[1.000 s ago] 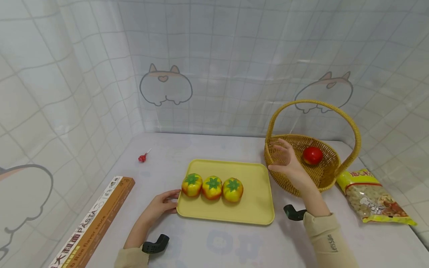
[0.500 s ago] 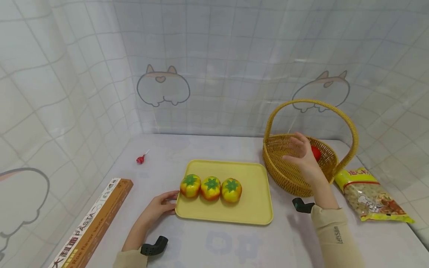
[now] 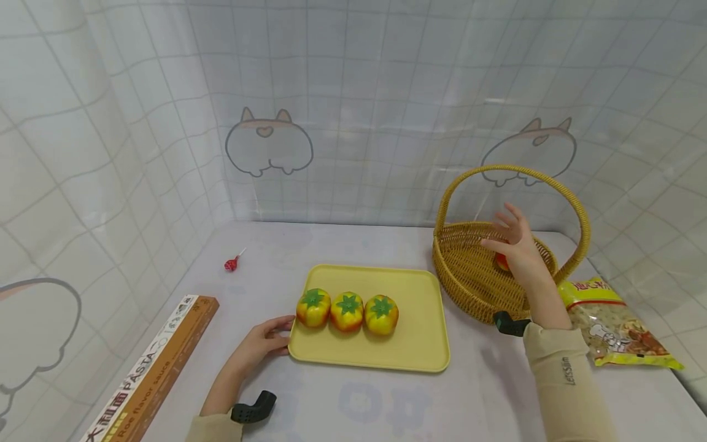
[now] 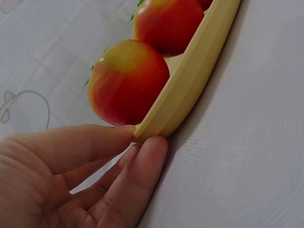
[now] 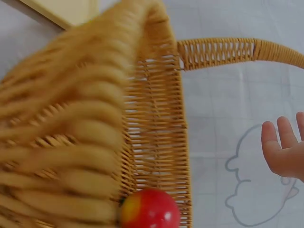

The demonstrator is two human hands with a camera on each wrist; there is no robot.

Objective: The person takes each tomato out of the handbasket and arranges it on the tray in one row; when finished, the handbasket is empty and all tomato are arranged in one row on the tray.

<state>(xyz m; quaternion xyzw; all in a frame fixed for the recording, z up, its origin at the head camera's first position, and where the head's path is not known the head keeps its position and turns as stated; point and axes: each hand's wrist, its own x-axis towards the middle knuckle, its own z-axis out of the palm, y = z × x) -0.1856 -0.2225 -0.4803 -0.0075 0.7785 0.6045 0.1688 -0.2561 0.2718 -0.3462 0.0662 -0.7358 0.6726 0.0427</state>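
Observation:
My left hand (image 3: 266, 339) pinches the left edge of a yellow rectangular tray (image 3: 414, 331); in the left wrist view the thumb lies at the tray's rim and the fingers (image 4: 147, 161) are against its outer side. Three yellow-and-red tomato-like fruits (image 3: 347, 312) with green star-shaped tops sit in a row on the tray. My right hand (image 3: 519, 245) is held over a woven basket (image 3: 469, 288) with a tall handle, fingers spread, holding nothing. A red fruit with a yellow patch (image 5: 149, 211) lies inside the basket, partly hidden by the hand in the head view.
A yellow-ended clear bag of pasta (image 3: 621, 325) lies right of the basket. A long pasta box (image 3: 154, 368) lies along the left side. A red lollipop (image 3: 231, 264) is at the back left. Tile-patterned sheets rise behind and at both sides.
My right hand has moved right and farther back over the basket. The red fruit has shifted left inside the basket. My left hand stays at the tray's edge.

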